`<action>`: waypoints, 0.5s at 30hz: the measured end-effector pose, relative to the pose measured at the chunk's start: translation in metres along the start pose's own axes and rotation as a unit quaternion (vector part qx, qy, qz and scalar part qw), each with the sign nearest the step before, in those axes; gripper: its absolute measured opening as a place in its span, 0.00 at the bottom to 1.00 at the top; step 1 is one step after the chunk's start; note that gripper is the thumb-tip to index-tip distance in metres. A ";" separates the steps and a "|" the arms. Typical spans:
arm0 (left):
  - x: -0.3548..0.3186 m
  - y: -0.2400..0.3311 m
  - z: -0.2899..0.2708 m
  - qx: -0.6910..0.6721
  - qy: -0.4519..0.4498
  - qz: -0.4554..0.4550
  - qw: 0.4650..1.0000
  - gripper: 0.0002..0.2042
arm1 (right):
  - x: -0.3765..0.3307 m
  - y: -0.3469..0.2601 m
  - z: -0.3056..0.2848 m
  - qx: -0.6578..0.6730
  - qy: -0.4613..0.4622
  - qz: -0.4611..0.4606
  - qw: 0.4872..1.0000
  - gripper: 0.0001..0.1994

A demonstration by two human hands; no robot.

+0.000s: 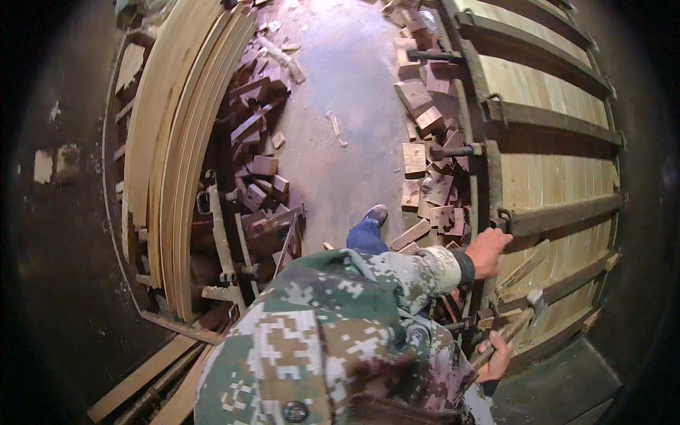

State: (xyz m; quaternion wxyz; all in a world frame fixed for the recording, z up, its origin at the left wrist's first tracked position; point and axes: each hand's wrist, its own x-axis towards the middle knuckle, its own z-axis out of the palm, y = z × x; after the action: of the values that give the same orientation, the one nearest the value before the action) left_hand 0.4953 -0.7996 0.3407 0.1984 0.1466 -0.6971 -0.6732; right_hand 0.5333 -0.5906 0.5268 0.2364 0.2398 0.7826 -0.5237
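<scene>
- The left hand [487, 252] is being laid over the edge of the dark metal clamp frame [487, 177], its fingers curled on the frame near one of the cross bars [559, 216].
- The right hand [496, 359] is being kept clamped around a wooden handle [506, 336], which is running slantwise up toward a pale head [536, 297] at the frame's lower end.
- The two hands are being held apart, the left one above the right in the picture, both at the right side of the body.
- Pale wooden boards [545, 88] are being held flat in the frame, under several dark cross bars.
- The handle is being kept just beside the lower boards, close to a threaded screw [459, 326] of the frame.
- A second stack of bent pale boards [173, 142] is being kept on edge at the left.
- Reddish wood blocks [258, 142] are being left scattered on the concrete floor [347, 106] on both sides.
- A camouflage jacket [319, 347] and a shoe [375, 212] are being seen below.
</scene>
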 end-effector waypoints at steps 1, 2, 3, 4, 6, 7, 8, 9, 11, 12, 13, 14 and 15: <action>-0.005 -0.010 -0.023 -0.013 0.022 -0.029 0.999 0.24 | -0.002 -0.010 0.031 -0.008 -0.049 -0.033 0.998 0.11; -0.012 -0.023 -0.046 -0.006 0.041 -0.059 0.997 0.23 | 0.000 -0.021 0.059 -0.039 -0.021 0.007 0.999 0.11; -0.021 -0.038 -0.069 -0.003 0.070 -0.080 0.994 0.22 | -0.004 -0.029 0.083 -0.089 -0.070 -0.029 0.993 0.11; -0.030 -0.058 -0.099 -0.021 0.069 -0.101 0.992 0.22 | -0.004 -0.039 0.111 -0.140 -0.114 -0.055 0.982 0.12; -0.063 -0.090 -0.143 0.006 0.102 -0.170 0.980 0.21 | -0.005 -0.049 0.156 -0.205 -0.139 -0.078 0.966 0.14; -0.081 -0.104 -0.160 0.052 0.129 -0.235 0.962 0.21 | -0.001 -0.051 0.176 -0.256 -0.164 -0.075 0.950 0.15; -0.100 -0.115 -0.173 0.072 0.161 -0.260 0.949 0.22 | 0.002 -0.048 0.195 -0.300 -0.173 -0.068 0.935 0.15; -0.113 -0.124 -0.179 0.095 0.200 -0.281 0.934 0.22 | 0.007 -0.044 0.209 -0.338 -0.184 -0.066 0.921 0.16; -0.128 -0.138 -0.180 0.042 0.196 -0.309 0.930 0.23 | 0.024 -0.026 0.238 -0.422 -0.230 -0.079 0.873 0.19; -0.135 -0.144 -0.175 0.014 0.170 -0.316 0.934 0.25 | 0.032 -0.014 0.244 -0.455 -0.251 -0.084 0.850 0.21; -0.140 -0.151 -0.173 0.015 0.172 -0.324 0.930 0.25 | 0.040 -0.003 0.251 -0.494 -0.257 -0.080 0.827 0.23; -0.145 -0.159 -0.171 0.009 0.161 -0.340 0.927 0.25 | 0.048 0.008 0.256 -0.525 -0.301 -0.103 0.789 0.23; -0.150 -0.166 -0.167 -0.001 0.146 -0.353 0.924 0.25 | 0.055 0.019 0.259 -0.554 -0.326 -0.139 0.753 0.24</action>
State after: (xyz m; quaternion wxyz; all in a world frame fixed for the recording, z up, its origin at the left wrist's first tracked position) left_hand 0.6957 -0.8849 0.1662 0.0473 0.4796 -0.5629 -0.6715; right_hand 0.5336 -0.8193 0.3914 0.4936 -0.2300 0.8356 -0.0720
